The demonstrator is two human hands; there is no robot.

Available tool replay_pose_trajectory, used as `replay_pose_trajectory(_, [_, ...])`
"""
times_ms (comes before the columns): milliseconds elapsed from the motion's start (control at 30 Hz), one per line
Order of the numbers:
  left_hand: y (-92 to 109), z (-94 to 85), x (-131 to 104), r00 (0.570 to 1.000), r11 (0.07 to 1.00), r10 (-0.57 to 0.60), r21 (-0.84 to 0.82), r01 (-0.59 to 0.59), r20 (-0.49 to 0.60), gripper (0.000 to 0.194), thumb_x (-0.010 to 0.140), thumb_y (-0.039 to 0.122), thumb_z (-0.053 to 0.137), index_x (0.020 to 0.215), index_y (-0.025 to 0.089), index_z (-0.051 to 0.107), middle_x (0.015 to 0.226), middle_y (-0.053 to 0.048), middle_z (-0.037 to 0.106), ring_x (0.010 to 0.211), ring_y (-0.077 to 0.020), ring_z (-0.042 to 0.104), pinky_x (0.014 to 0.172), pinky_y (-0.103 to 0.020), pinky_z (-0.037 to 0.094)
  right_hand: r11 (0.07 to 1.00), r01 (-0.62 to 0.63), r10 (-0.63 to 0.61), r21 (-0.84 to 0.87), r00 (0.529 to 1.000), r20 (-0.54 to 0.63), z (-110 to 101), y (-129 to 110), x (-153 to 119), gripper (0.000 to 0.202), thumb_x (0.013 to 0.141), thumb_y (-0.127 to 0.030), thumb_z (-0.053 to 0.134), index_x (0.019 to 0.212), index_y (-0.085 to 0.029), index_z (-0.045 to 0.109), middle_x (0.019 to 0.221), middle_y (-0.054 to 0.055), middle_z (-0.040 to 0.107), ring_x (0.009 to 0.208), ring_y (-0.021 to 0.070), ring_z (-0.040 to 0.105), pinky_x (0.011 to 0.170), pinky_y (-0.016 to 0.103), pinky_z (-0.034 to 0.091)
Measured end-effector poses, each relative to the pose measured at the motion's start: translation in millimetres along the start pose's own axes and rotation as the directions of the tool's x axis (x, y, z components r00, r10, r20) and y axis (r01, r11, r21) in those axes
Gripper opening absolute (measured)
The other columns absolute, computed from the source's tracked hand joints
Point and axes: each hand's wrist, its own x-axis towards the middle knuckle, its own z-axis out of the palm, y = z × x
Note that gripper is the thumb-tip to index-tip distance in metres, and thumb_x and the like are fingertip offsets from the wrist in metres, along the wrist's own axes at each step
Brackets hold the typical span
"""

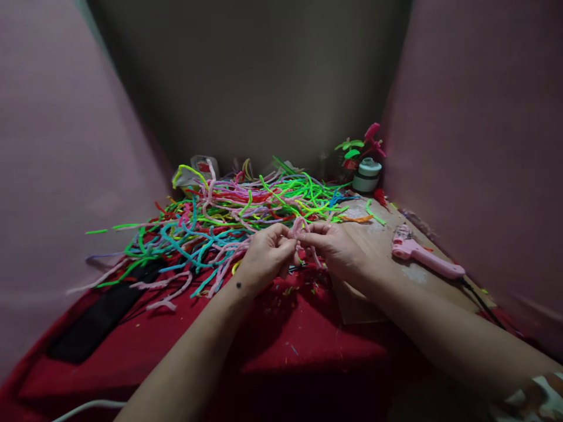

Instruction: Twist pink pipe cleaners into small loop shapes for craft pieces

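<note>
A pale pink pipe cleaner (299, 226) is bent into a small loop, with a loose end hanging below my fingers. My left hand (269, 251) pinches it from the left, fingers curled together. From the other side my right hand (336, 243) also pinches it, thumb and forefinger meeting close to the left fingertips. Just behind both hands spreads a large heap of pipe cleaners (229, 205) in green, pink, blue, red and yellow. My fingers hide part of the bent piece.
A pink hot glue gun (428, 258) with a black cord lies on a tan board (382, 275) at the right. Behind it stands a small pale jar (366, 176). A black phone-like slab (99, 319) rests on the red cloth (308, 346) at the left. Pink panels rise on both sides.
</note>
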Motion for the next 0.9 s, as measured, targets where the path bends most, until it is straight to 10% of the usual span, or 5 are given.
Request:
replay_pose_trajectory(333, [-14,12.4,0,0.978,0.97,0.184,0.176,-0.166,-0.095,0.006,0.078,0.016,0.043,0.078,0.019,0.048,0.055,0.006,0.058,0.038,-0.0057,0.048,0.042,-0.017,0.037,0.998,0.061,-0.061,-0.025,0.998,-0.007,6,1,0,0.005,0.063,-0.019,0.055,0.06,-0.016,0.052,0.052,-0.003,0.049,0.048,0.0087,0.044,0.049,0.024,0.034])
replay_pose_trajectory(767, [-1,9.4,-2,0.998,0.996,-0.019,-0.082,0.024,0.065,0.004,0.077,0.017,0.045,0.074,0.016,0.048,0.052,0.005,0.056,0.032,-0.0054,0.045,0.032,-0.016,0.033,0.995,0.079,-0.079,0.061,0.997,0.003,-1,5,0,0.02,0.07,-0.031,0.068,0.065,-0.015,0.058,0.057,-0.002,0.057,0.047,0.0092,0.051,0.048,0.023,0.038])
replay_pose_trajectory(900, [-7,5.2,-3,0.997,0.998,0.062,-0.014,-0.063,-0.055,0.016,0.077,0.029,0.057,0.086,0.017,0.051,0.067,0.003,0.058,0.043,-0.0071,0.052,0.039,-0.018,0.04,0.991,0.049,-0.043,0.128,0.998,-0.053,-3,3,2,0.02,0.069,-0.03,0.07,0.063,-0.013,0.06,0.055,-0.002,0.056,0.046,0.0079,0.049,0.045,0.021,0.037])
